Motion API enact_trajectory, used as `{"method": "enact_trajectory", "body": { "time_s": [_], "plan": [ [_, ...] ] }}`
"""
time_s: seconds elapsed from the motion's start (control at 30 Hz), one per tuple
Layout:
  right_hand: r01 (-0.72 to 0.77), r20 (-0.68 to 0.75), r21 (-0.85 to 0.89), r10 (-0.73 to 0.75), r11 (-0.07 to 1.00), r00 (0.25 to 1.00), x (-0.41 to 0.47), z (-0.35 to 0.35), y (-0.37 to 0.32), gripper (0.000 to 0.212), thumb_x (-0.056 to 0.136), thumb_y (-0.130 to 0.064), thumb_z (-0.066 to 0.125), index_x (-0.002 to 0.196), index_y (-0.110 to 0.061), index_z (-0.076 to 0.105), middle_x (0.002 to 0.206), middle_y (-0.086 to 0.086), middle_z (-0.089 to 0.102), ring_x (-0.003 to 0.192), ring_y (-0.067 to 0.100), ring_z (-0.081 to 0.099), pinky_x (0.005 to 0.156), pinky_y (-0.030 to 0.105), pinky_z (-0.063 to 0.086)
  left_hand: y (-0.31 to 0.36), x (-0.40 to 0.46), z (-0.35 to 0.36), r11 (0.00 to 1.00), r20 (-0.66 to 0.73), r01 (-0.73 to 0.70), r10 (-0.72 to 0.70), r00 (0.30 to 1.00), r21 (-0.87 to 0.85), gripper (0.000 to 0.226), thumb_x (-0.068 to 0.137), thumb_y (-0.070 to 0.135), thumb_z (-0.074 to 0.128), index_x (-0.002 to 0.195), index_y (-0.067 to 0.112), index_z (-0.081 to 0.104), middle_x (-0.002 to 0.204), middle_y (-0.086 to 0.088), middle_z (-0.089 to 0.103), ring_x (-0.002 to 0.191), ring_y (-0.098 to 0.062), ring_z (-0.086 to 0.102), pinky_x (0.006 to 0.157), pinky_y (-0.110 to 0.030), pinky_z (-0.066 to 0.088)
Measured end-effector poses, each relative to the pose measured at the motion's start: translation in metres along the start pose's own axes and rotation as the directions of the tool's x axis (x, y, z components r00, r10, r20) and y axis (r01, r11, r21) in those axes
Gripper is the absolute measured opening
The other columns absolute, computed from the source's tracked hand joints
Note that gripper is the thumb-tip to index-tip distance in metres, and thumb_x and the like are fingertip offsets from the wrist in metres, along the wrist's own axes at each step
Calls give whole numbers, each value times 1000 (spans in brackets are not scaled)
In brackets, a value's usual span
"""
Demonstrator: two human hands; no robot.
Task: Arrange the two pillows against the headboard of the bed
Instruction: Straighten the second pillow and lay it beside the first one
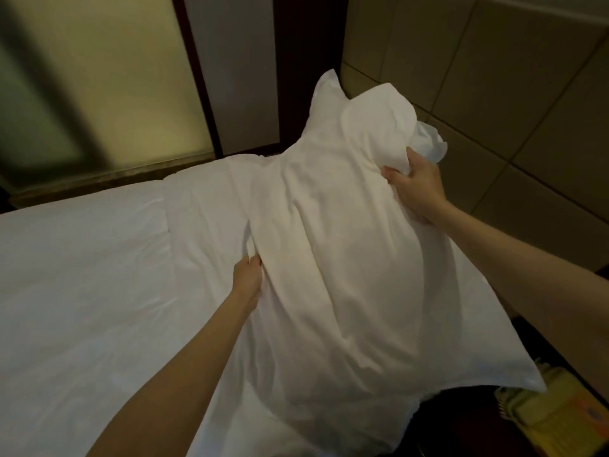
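A large white pillow (346,258) is held up over the right side of the bed (82,291), tilted with one corner pointing toward the padded headboard (494,94). My left hand (247,278) grips the pillow's left edge, fingers tucked into the fabric. My right hand (415,189) clutches its upper right part, where the cover bunches up. A second white pillow (211,206) seems to lie flat on the bed behind and left of the held one, partly hidden by it.
The tan panelled headboard fills the upper right. A dark-framed frosted panel (99,94) stands beyond the far side of the bed. A dark bedside surface with a yellow object (553,407) sits at the lower right.
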State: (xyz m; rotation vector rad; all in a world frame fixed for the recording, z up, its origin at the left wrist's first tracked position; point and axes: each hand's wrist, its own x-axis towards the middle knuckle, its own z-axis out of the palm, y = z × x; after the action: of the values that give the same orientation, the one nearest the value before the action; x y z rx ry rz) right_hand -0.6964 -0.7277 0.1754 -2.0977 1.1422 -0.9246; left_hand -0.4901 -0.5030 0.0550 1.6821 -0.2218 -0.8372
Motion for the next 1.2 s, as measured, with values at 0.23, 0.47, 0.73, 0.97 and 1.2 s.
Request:
{"method": "enact_trajectory", "body": {
  "time_s": [0.23, 0.47, 0.73, 0.97, 1.2],
  "plan": [
    [48, 71, -219, -33, 974, 997, 47, -65, 60, 40, 86, -44, 56, 121, -24, 56, 116, 10, 64, 106, 35, 58, 89, 46, 48, -31, 12, 116, 995, 71, 68, -73, 995, 74, 40, 97, 24, 41, 127, 4, 58, 123, -16, 63, 93, -24, 56, 78, -31, 44],
    [131, 166, -371, -73, 919, 983, 107, -144, 128, 40, 90, -42, 54, 121, -17, 55, 102, 8, 68, 93, 31, 63, 83, 48, 52, -45, 18, 254, 987, 141, 123, -137, 980, 103, 42, 96, 14, 38, 135, 11, 50, 130, -14, 59, 94, -26, 56, 82, -34, 48],
    [162, 235, -622, -15, 766, 972, 152, -192, 197, 30, 89, -48, 51, 101, -20, 48, 90, 12, 64, 81, 35, 61, 72, 48, 51, -47, 25, 340, 950, 305, 243, -294, 906, 194, 45, 95, 7, 38, 141, 9, 41, 121, -12, 57, 92, -18, 53, 61, -22, 35],
    [-115, 182, -776, 395, 621, 900, 127, -139, 309, 43, 94, -40, 46, 125, -10, 38, 126, 22, 50, 111, 42, 51, 88, 49, 41, -42, 63, 336, 945, 146, 233, -271, 951, 231, 39, 94, 7, 41, 132, 3, 48, 110, -11, 55, 93, -21, 52, 77, -29, 37],
    [-260, 81, -754, 479, 603, 874, 116, -114, 323, 82, 87, -58, 48, 149, -21, 8, 137, 21, 36, 110, 43, 47, 83, 48, 40, -39, 85, 321, 946, 92, 189, -220, 971, 265, 36, 95, 11, 36, 125, 2, 54, 111, -11, 59, 92, -22, 54, 79, -31, 38]
  ]
}}
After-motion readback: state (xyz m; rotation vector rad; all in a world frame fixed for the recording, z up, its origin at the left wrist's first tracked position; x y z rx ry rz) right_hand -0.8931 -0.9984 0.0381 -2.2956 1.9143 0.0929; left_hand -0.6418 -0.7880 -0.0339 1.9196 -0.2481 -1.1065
